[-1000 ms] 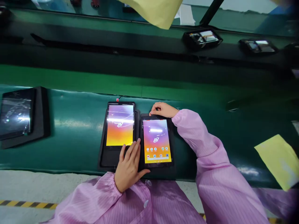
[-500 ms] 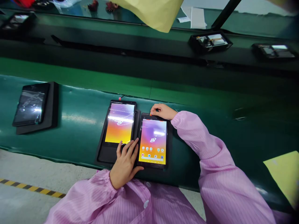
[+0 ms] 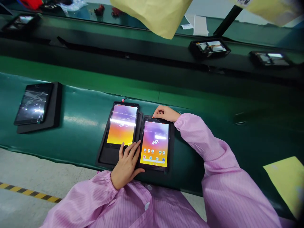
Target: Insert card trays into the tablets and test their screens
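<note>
Two tablets lie side by side on black foam mats on a green conveyor belt point(image 3: 80, 139). The left tablet point(image 3: 122, 125) shows an orange and purple wallpaper, and the right tablet point(image 3: 154, 144) shows a home screen with app icons. My left hand point(image 3: 127, 164) lies over the left tablet's lower edge, its fingers and thumb against the right tablet's lower left corner. At the right tablet's top edge, my right hand point(image 3: 165, 113) pinches near a small orange tab point(image 3: 153, 116). What the fingertips hold is partly hidden.
A third tablet point(image 3: 33, 104) lies on a black foam mat to the left. Black trays with electronic parts point(image 3: 209, 47) ride a farther belt. Yellow sheets point(image 3: 149, 15) hang overhead, another yellow sheet point(image 3: 285, 183) lies at right, and hazard tape point(image 3: 30, 193) marks the floor.
The view has turned, so the belt and the left tablet slid right and the scene tilted. My left hand shifted slightly left. My right hand stayed at the top edge.
</note>
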`<move>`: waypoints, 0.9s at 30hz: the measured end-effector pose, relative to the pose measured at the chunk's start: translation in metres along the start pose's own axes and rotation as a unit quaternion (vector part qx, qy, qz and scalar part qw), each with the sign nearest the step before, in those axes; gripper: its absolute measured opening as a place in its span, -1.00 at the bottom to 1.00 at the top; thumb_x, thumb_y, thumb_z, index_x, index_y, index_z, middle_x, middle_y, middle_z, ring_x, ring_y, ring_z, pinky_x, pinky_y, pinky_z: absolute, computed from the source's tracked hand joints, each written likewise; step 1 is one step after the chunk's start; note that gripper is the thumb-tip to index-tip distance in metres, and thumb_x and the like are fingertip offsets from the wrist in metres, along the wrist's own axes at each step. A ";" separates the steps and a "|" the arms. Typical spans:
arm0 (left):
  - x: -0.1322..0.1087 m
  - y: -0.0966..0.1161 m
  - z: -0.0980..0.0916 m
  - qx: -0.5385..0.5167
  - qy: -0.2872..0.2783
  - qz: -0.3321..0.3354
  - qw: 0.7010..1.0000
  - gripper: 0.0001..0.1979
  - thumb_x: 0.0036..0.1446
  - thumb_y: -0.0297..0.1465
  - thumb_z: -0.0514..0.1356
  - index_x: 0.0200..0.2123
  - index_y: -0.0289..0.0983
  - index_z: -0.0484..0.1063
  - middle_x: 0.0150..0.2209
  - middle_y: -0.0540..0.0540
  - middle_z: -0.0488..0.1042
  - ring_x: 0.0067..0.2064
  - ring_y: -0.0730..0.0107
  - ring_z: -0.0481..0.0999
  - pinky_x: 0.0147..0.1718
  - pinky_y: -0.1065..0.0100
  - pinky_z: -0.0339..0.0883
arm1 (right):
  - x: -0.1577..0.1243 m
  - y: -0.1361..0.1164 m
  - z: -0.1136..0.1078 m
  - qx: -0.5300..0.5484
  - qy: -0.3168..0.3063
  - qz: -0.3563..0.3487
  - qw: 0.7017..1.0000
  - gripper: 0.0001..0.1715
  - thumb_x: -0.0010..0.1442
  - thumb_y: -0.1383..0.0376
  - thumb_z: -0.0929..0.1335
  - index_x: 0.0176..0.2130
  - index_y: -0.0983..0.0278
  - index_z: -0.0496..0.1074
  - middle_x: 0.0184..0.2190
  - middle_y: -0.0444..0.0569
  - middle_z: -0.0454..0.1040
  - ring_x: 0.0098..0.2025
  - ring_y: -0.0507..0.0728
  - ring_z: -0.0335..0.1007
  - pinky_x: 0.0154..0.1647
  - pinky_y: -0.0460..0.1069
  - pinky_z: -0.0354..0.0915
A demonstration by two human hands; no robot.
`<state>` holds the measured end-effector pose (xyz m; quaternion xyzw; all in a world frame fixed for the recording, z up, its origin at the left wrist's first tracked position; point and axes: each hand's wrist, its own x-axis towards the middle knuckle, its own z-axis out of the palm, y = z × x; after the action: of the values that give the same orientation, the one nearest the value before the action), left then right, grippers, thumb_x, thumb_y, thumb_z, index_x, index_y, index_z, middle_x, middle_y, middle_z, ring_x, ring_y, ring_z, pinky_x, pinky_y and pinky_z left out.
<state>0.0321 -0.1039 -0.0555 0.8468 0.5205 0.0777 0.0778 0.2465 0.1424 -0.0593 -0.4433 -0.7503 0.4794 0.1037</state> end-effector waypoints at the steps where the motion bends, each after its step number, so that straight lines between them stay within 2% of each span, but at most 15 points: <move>1: 0.000 0.000 0.001 -0.004 -0.003 0.000 1.000 -0.30 0.17 -0.05 0.15 0.21 -0.43 0.24 0.31 -0.29 0.15 0.26 0.05 0.17 0.32 -0.01 -0.49 | 0.000 -0.001 0.000 0.002 0.002 0.001 1.000 -0.62 -0.02 0.02 0.42 -0.44 0.31 0.50 -0.45 -0.17 0.25 -0.49 -0.05 0.04 -0.44 -0.07 0.05; 6: 0.000 0.000 0.003 -0.016 -0.007 -0.008 1.000 -0.27 0.15 -0.06 0.17 0.23 -0.44 0.21 0.31 -0.37 0.13 0.28 0.00 0.15 0.31 -0.10 -0.38 | -0.001 -0.001 0.001 0.017 0.007 0.021 1.000 -0.70 -0.02 0.10 0.42 -0.48 0.30 0.46 -0.47 -0.17 0.31 -0.52 -0.06 0.05 -0.47 -0.09 0.06; 9: -0.001 0.001 0.006 -0.014 -0.012 -0.015 1.000 -0.26 0.16 -0.07 0.16 0.26 -0.43 0.16 0.32 -0.39 0.09 0.31 -0.01 0.10 0.30 -0.15 -0.32 | -0.001 0.001 0.000 0.030 0.020 0.051 0.998 -0.70 0.00 0.10 0.42 -0.48 0.30 0.41 -0.54 -0.17 0.36 -0.53 -0.05 0.14 -0.47 -0.09 0.11; 13: -0.001 0.002 0.006 -0.004 -0.011 -0.010 1.000 -0.27 0.18 -0.06 0.12 0.27 -0.42 0.15 0.33 -0.37 0.08 0.32 0.00 0.10 0.30 -0.17 -0.36 | -0.009 0.006 -0.014 0.033 0.097 0.093 0.990 -0.71 0.06 0.11 0.40 -0.45 0.29 0.37 -0.53 -0.12 0.42 -0.49 -0.02 0.23 -0.42 -0.08 0.19; 16: 0.002 0.002 0.002 0.001 -0.018 -0.002 1.000 -0.28 0.20 -0.06 0.10 0.26 -0.44 0.17 0.32 -0.38 0.10 0.32 -0.02 0.11 0.30 -0.21 -0.36 | -0.042 0.015 -0.031 0.024 0.190 0.126 0.973 -0.70 0.13 0.07 0.35 -0.39 0.26 0.35 -0.39 -0.03 0.49 -0.39 0.00 0.31 -0.31 -0.05 0.24; 19: 0.009 -0.001 -0.003 0.003 -0.033 0.006 0.999 -0.23 0.18 -0.03 0.11 0.27 -0.48 0.15 0.32 -0.41 0.09 0.32 -0.05 0.11 0.30 -0.23 -0.32 | -0.101 0.029 -0.033 -0.004 0.274 0.173 0.946 -0.63 0.14 -0.02 0.31 -0.40 0.24 0.34 -0.35 0.02 0.50 -0.28 0.09 0.38 -0.20 0.03 0.29; 21: 0.014 -0.003 -0.005 0.004 -0.042 0.016 0.999 -0.16 0.13 0.01 0.14 0.27 -0.50 0.14 0.33 -0.41 0.07 0.32 -0.07 0.11 0.30 -0.23 -0.30 | -0.141 0.034 -0.020 -0.041 0.329 0.214 0.919 -0.56 0.09 -0.09 0.32 -0.40 0.23 0.35 -0.37 0.08 0.49 -0.22 0.21 0.40 -0.15 0.14 0.29; 23: 0.018 -0.005 -0.006 0.009 -0.050 0.024 0.998 -0.11 0.07 0.06 0.18 0.26 -0.50 0.17 0.33 -0.40 0.07 0.31 -0.10 0.12 0.31 -0.24 -0.30 | -0.170 0.030 0.004 -0.090 0.396 0.241 0.881 -0.49 0.10 -0.11 0.30 -0.25 0.27 0.39 -0.21 0.26 0.48 -0.03 0.38 0.34 -0.04 0.31 0.21; 25: 0.021 -0.005 -0.006 0.025 -0.054 0.024 0.998 -0.11 0.03 0.06 0.21 0.24 -0.48 0.21 0.32 -0.40 0.08 0.31 -0.11 0.13 0.31 -0.25 -0.34 | -0.180 0.014 0.033 -0.140 0.447 0.237 0.851 -0.38 0.19 -0.07 0.23 0.00 0.34 0.32 0.07 0.43 0.33 0.21 0.47 0.11 0.13 0.40 0.03; 27: 0.021 -0.003 -0.004 0.044 -0.051 0.021 0.997 -0.12 0.02 0.05 0.23 0.23 -0.47 0.24 0.32 -0.40 0.09 0.33 -0.12 0.11 0.30 -0.27 -0.38 | -0.172 -0.010 0.066 -0.180 0.442 0.196 0.857 -0.37 0.27 0.00 0.17 0.17 0.33 0.21 0.24 0.35 0.18 0.34 0.38 -0.06 0.29 0.35 -0.14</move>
<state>0.0378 -0.0834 -0.0509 0.8632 0.5005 0.0126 0.0652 0.3034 -0.0323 -0.0385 -0.7572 -0.5964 0.0996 0.2470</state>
